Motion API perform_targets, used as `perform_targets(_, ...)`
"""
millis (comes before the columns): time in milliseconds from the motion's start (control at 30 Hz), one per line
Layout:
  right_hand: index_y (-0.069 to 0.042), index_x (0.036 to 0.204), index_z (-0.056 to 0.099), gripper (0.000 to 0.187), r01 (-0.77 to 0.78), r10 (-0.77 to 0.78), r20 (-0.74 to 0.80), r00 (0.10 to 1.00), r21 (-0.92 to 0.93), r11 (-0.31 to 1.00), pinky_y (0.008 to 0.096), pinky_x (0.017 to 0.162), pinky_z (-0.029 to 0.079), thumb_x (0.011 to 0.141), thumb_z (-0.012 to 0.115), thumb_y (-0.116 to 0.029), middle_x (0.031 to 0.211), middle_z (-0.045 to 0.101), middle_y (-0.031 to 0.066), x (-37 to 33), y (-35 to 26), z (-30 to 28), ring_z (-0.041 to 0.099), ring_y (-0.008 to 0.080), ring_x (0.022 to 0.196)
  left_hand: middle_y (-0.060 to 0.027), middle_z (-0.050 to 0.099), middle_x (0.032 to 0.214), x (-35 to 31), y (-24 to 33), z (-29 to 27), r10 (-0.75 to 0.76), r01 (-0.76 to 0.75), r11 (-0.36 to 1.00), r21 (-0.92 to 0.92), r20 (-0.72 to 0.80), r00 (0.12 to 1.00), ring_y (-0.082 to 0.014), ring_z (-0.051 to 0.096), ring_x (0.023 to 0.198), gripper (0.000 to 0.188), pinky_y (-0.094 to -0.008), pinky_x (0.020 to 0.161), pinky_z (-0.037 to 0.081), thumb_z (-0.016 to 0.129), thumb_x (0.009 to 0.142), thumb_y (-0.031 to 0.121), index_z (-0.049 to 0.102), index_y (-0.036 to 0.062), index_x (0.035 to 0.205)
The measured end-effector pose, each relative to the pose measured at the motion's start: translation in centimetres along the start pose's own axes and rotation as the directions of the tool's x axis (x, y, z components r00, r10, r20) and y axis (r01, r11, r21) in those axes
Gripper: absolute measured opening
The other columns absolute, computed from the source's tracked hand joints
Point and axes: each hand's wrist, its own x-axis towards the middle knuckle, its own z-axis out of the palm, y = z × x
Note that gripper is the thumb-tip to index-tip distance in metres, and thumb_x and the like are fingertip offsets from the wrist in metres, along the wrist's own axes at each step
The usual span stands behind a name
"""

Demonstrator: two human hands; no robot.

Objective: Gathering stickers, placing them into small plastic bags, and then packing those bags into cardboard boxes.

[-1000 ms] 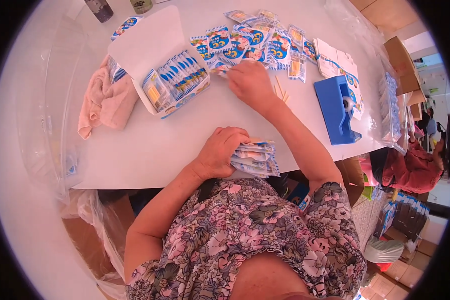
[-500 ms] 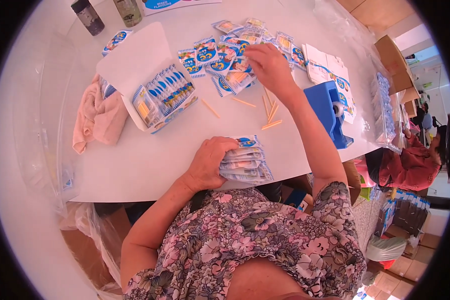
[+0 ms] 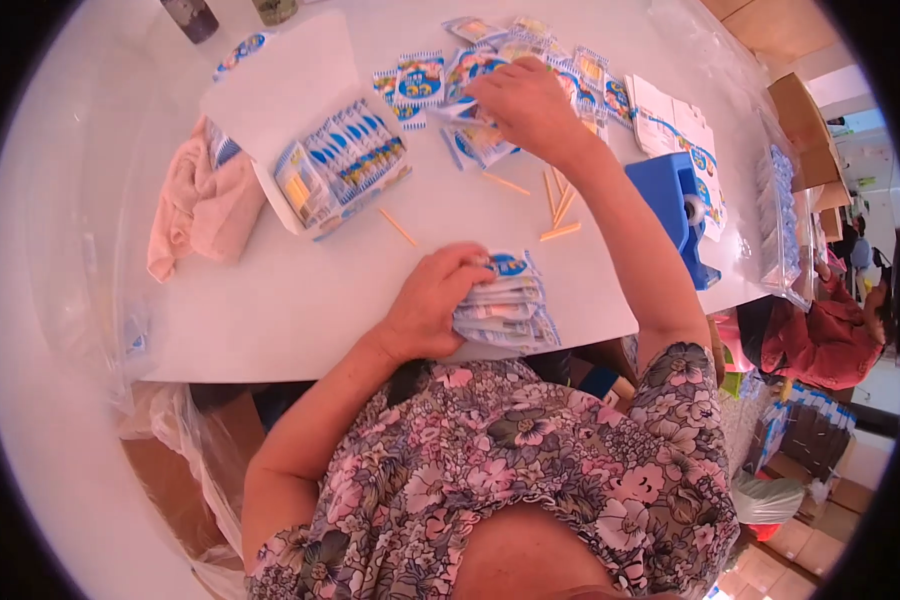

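Observation:
My left hand [image 3: 435, 300] is closed around a stack of small flat packets [image 3: 505, 305] at the table's near edge. The packets are clear with blue and white print, and they lie on one another with their crimped ends to the right. Over the loose pile of similar packets [image 3: 420, 78] at the far side, my right hand [image 3: 530, 110] is bent down, its fingertips pinching a packet [image 3: 467, 115]. That packet is slightly blurred and partly hidden by the fingers. Several thin pale sticks [image 3: 560, 205] lie between the two hands.
An open white carton [image 3: 345, 155] with a row of packets stands left of the pile. Beside it lies a pink cloth [image 3: 205, 205]. A blue tape dispenser [image 3: 670, 205] and flattened printed cartons [image 3: 670, 120] are at the right. A person in red [image 3: 825, 335] is further off.
My right hand has moved a little left over the pile and now has a packet at its fingertips. One loose stick by the carton lies nearer. The whole view has shifted slightly.

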Motion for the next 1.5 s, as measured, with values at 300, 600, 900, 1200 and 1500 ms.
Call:
perform_targets(300, -0.009, 0.104, 0.071, 0.021, -0.497, -0.028, 0.712, 0.701, 0.516, 0.697, 0.0408, 0.065, 0.051, 0.085, 0.069, -0.018, 0.079, 0.067, 0.012, -6.7, -6.6, -4.5, 0.064, 0.0318, 0.07, -0.0184, 0.055, 0.13, 0.1, -0.4, 0.5, 0.015, -0.02, 0.999, -0.038, -0.118, 0.993, -0.0361, 0.055, 0.116, 0.05, -0.0422, 0.1, 0.044, 0.08, 0.063, 0.007, 0.059, 0.0064, 0.109)
perform_targets(600, -0.006, 0.097, 0.072, 0.025, -0.212, 0.212, -0.011, 0.977, -0.155, 0.965, 0.0424, 0.075, 0.055, 0.081, 0.072, -0.025, 0.092, 0.071, 0.0103, 1.6, 1.4, 2.6, 0.067, 0.0302, 0.085, -0.0175, 0.058, 0.12, -0.1, -0.3, 0.5, -0.023, 0.024, 1.0, 0.008, -0.091, 0.996, -0.0346, 0.058, 0.11, 0.071, -0.0406, 0.096, 0.047, 0.085, 0.068, 0.013, 0.047, 0.0048, 0.128)
perform_targets(900, -0.007, 0.099, 0.072, 0.017, -0.299, 0.293, 0.088, 0.952, 0.074, 0.951, 0.0386, 0.071, 0.054, 0.09, 0.064, -0.019, 0.088, 0.071, 0.0104, -1.7, -0.4, -1.1, 0.067, 0.031, 0.08, -0.023, 0.049, 0.133, -0.3, -0.5, 0.6, -0.097, 0.09, 0.993, -0.072, -0.102, 0.99, -0.0355, 0.054, 0.114, 0.052, -0.0442, 0.101, 0.043, 0.08, 0.066, 0.01, 0.057, 0.0036, 0.111)
perform_targets(1200, -0.002, 0.107, 0.07, 0.019, -0.486, 0.143, 0.53, 0.836, 0.594, 0.641, 0.0329, 0.072, 0.053, 0.091, 0.065, -0.011, 0.096, 0.071, 0.0138, -7.0, -6.2, -4.7, 0.067, 0.0294, 0.078, -0.0197, 0.055, 0.126, 0.0, -0.9, 0.6, 0.031, -0.032, 0.999, -0.012, -0.115, 0.993, -0.0368, 0.056, 0.113, 0.052, -0.0411, 0.098, 0.046, 0.081, 0.064, 0.009, 0.055, 0.0045, 0.109)
perform_targets(1500, -0.009, 0.101, 0.069, 0.02, -0.172, 0.188, 0.147, 0.971, -0.112, 0.979, 0.0406, 0.08, 0.053, 0.082, 0.068, -0.017, 0.092, 0.07, 0.0103, 0.8, 0.6, 3.5, 0.065, 0.0276, 0.1, -0.0179, 0.058, 0.118, 0.2, -0.5, 0.7, 0.029, -0.042, 0.996, -0.084, -0.15, 0.988, -0.0363, 0.057, 0.11, 0.06, -0.0426, 0.097, 0.046, 0.082, 0.067, 0.011, 0.051, 0.0066, 0.119)
